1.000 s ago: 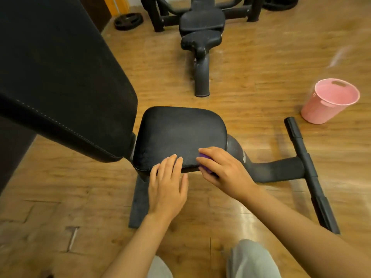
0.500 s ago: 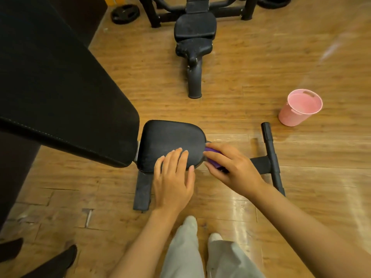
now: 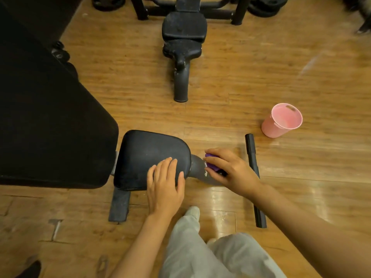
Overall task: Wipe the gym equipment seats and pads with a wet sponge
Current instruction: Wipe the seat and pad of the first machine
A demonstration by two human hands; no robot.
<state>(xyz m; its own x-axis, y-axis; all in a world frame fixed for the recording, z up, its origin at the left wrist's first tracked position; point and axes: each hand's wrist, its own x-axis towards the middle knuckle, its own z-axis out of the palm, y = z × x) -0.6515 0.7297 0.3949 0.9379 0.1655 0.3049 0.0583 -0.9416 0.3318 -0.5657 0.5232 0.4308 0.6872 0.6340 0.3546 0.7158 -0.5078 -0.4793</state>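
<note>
A black padded seat point(image 3: 148, 155) sits low in the middle of the head view, next to a large black back pad point(image 3: 46, 125) on the left. My left hand point(image 3: 165, 183) rests flat, fingers straight, on the seat's near right corner. My right hand point(image 3: 228, 169) grips a purple sponge point(image 3: 211, 163), mostly hidden under its fingers. The sponge is off the seat's right edge, over the dark metal frame tube point(image 3: 198, 169).
A pink bucket point(image 3: 281, 121) stands on the wooden floor to the right. The bench's black foot bar point(image 3: 256, 181) lies beyond my right hand. Another black bench point(image 3: 183, 35) stands ahead, with weight plates point(image 3: 106, 3) at the top. My grey trouser legs point(image 3: 210, 253) are below.
My view has risen and pulled back from the seat. My right hand slid the sponge rightward off the seat's front edge onto the frame tube. My left hand stays on the seat.
</note>
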